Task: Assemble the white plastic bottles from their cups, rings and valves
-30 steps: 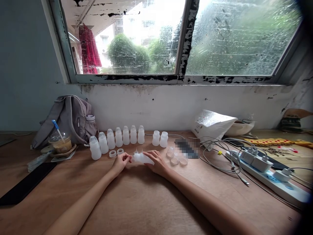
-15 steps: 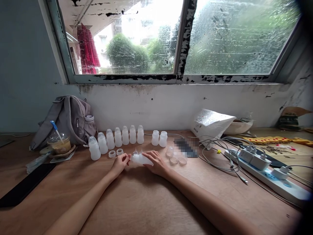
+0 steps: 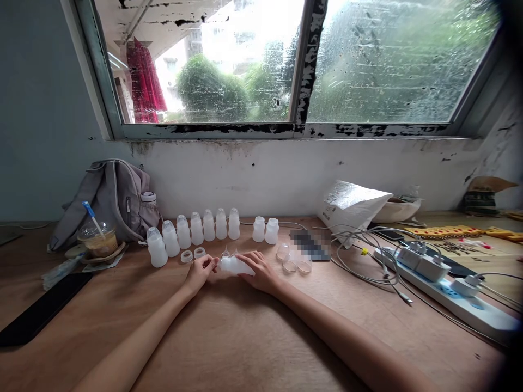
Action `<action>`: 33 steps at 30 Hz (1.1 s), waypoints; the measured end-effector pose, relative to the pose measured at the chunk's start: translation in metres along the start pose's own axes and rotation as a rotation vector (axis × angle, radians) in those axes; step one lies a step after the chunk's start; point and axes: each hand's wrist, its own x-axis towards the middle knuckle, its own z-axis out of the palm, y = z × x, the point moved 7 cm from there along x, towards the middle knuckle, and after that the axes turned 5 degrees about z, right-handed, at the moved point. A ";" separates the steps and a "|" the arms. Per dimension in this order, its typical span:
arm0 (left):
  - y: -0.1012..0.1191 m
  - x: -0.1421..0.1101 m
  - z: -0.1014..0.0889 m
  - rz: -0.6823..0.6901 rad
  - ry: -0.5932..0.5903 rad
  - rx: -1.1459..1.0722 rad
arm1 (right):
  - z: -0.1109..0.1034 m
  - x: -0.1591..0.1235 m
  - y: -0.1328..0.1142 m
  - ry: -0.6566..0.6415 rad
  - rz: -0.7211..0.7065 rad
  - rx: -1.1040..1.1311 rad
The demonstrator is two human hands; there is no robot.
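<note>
A frosted white baby bottle (image 3: pixel 235 265) lies on its side between my hands, its neck toward the left. My right hand (image 3: pixel 261 273) grips it from the right, fingers over its body. At the neck end, my left hand (image 3: pixel 201 273) is closed in a pinch; what lies between its fingertips is too small to make out. Just behind the bottle stand clear nipples (image 3: pixel 226 252). Two white collar rings (image 3: pixel 187 256) rest beyond my left hand. Clear dome caps (image 3: pixel 289 266) lie right of my right hand.
Several capped baby bottles (image 3: pixel 184 232) stand in a curved row behind, and two uncapped bottles (image 3: pixel 272 231) stand to their right. A drink cup (image 3: pixel 98 240) and backpack (image 3: pixel 116 196) are at left. Cables (image 3: pixel 362 280) and a power strip (image 3: pixel 486 316) occupy the right.
Both hands and the bottle between them stay nearly in place. The whole view has shifted very slightly.
</note>
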 end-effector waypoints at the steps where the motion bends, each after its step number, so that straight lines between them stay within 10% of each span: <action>1: 0.000 0.000 0.000 0.001 -0.003 -0.006 | 0.000 0.000 0.000 -0.002 0.003 0.000; 33: 0.000 0.000 0.002 -0.053 0.029 0.019 | 0.002 -0.001 0.003 0.051 -0.005 -0.024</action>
